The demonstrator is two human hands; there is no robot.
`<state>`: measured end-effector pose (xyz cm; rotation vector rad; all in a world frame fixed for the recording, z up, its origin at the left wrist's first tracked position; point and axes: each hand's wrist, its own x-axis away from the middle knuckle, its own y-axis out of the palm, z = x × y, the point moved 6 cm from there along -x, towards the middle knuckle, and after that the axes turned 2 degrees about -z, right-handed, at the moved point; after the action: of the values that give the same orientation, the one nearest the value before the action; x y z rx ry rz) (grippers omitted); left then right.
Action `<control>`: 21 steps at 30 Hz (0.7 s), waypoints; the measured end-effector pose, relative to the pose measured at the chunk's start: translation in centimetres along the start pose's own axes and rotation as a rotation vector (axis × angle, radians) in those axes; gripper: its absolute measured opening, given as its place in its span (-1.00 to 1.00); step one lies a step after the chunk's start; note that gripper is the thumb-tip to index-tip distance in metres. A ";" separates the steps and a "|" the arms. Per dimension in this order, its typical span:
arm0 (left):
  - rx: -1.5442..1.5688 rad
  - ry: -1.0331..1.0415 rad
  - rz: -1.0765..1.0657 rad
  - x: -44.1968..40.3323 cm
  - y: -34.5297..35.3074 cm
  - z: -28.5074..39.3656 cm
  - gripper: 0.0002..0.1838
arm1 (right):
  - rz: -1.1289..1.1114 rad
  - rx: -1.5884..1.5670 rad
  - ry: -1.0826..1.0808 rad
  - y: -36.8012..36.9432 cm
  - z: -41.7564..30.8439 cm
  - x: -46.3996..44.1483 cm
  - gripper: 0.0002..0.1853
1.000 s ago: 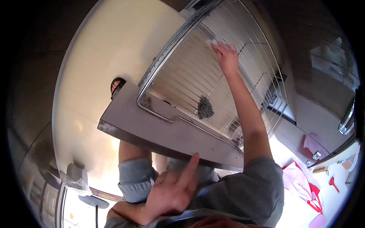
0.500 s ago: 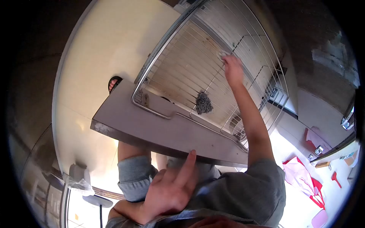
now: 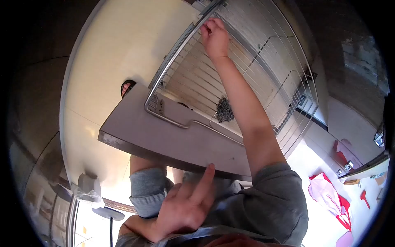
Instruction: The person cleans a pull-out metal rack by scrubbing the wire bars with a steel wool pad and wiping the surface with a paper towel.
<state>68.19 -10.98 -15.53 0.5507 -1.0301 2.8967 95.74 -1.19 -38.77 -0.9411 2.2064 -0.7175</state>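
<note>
A pull-out wire basket [image 3: 169,121] stands out behind a grey drawer front [image 3: 177,142]. My right hand [image 3: 216,40] reaches across it to the far part of its left rail. The fingers there are curled; whatever they hold, if anything, is hidden. A grey steel wool scourer [image 3: 224,110] lies on the basket's wires, beside my right forearm. Close to my body, my left hand [image 3: 183,208] holds nothing visible. Its index finger is stretched out, the tip at the top edge of the drawer front, while the other fingers are partly bent.
A pale cabinet panel or floor surface [image 3: 98,66] spreads along the left. My sandalled foot [image 3: 126,87] shows beside the drawer front. Pink and red cloth [image 3: 325,191] and a red tool [image 3: 364,199] lie at the lower right. A plastic-lined bin [image 3: 88,189] stands lower left.
My right hand has moved left and farther away, from the basket's middle to its left rail. The pale item at its fingertips no longer shows. My left hand has hardly moved.
</note>
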 end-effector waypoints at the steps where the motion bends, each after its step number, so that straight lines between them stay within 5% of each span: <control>1: -0.010 0.033 0.027 0.0 -0.1 0.0 -0.65 | 0.007 0.009 -0.007 -0.1 -0.1 0.1 -0.85; 5: -0.017 0.102 0.075 0.1 -0.2 0.1 -0.68 | -0.293 0.279 0.025 -5.7 3.6 4.1 -0.84; 9: 0.018 -0.017 -0.024 0.2 0.0 0.1 -0.62 | -0.354 0.427 0.018 -12.8 4.9 8.0 -0.86; 12: 0.028 -0.008 0.012 0.4 0.2 0.0 -0.65 | -0.375 0.476 -0.086 -12.2 3.6 8.6 -0.81; 15: 0.077 -0.067 -0.017 0.4 0.5 -0.2 -0.65 | -0.344 0.245 0.233 -8.4 5.0 7.4 -0.78; 21: 0.047 -0.019 -0.006 0.0 0.1 0.1 -0.65 | -0.211 0.156 0.020 0.9 -0.3 -0.3 -0.79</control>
<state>68.23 -11.13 -15.55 0.5838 -0.9634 2.9226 95.32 -0.34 -39.10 -1.1003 2.0524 -0.9849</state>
